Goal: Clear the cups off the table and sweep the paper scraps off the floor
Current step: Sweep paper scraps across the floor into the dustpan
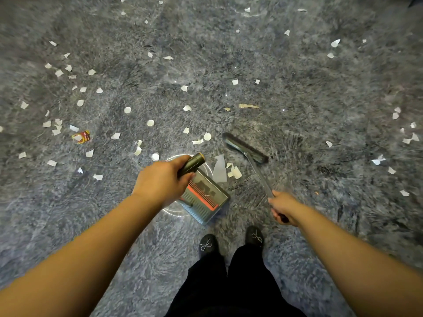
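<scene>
The fingers of the left hand [163, 180] are curled round the dark handle [191, 165] of a long-handled dustpan [207, 197], and the fingers of the right hand [282, 205] are wrapped round the thin metal shaft of a broom [248, 150]. The dustpan stands on the grey shaggy carpet [297, 88] just below the left hand, its grey tray holding an orange comb strip; whether any scrap lies inside cannot be told. Taking the dustpan as the landmark: a small heap of about four white paper scraps [229, 171] lies at its mouth on the far right side, touching or nearly touching the rim, and the dark broom head rests on the carpet just beyond that heap, angled, with the shaft running back to the right hand. Many more white scraps, well over fifty, lie scattered over the carpet: a thick cluster far to the left of the dustpan, a loose line just beyond it, and thinner groups far to its right and at the far edge of view. One red and yellow wrapper [81, 136] lies among the left cluster, and one long tan strip [248, 106] lies well beyond the broom head. Nearer than the dustpan stand two dark shoes [208, 244] with bead bows, below black trousers. No cup is in view.
</scene>
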`<state>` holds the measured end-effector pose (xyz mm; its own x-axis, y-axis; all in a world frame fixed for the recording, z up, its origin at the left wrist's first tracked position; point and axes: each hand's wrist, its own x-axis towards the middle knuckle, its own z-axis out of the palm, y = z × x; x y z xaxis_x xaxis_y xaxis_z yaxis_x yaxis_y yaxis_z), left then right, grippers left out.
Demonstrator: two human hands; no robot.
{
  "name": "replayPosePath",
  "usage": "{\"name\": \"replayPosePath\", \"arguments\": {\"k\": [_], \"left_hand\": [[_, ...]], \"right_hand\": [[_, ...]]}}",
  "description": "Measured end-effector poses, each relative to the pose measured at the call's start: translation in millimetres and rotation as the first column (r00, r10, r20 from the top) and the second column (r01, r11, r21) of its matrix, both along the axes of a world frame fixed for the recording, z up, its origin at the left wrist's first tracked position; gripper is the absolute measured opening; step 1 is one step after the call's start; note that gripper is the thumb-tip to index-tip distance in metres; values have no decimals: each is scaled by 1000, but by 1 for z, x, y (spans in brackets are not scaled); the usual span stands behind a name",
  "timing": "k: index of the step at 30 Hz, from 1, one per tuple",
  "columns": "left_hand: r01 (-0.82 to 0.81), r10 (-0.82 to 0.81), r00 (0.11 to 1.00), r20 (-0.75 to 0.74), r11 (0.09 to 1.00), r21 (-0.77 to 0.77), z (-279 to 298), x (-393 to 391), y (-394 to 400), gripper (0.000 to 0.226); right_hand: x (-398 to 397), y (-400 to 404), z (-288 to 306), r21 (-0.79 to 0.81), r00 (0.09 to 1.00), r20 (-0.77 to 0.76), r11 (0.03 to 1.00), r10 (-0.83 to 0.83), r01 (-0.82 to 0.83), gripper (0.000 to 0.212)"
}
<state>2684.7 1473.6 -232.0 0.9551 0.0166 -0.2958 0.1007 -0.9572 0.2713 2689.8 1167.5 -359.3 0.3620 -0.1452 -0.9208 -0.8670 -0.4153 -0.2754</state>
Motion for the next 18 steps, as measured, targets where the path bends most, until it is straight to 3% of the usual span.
{"name": "replayPosePath", "arguments": {"k": [10,18], "left_hand": [[48,-49,998,27,998,38,4,6,15,48],[46,-48,998,35,998,51,2,-4,19,50]], "right_hand": [[-76,5,47,110,993,-119,994,-8,21,51],[-110,35,84,174,993,-119,985,15,6,51]]}}
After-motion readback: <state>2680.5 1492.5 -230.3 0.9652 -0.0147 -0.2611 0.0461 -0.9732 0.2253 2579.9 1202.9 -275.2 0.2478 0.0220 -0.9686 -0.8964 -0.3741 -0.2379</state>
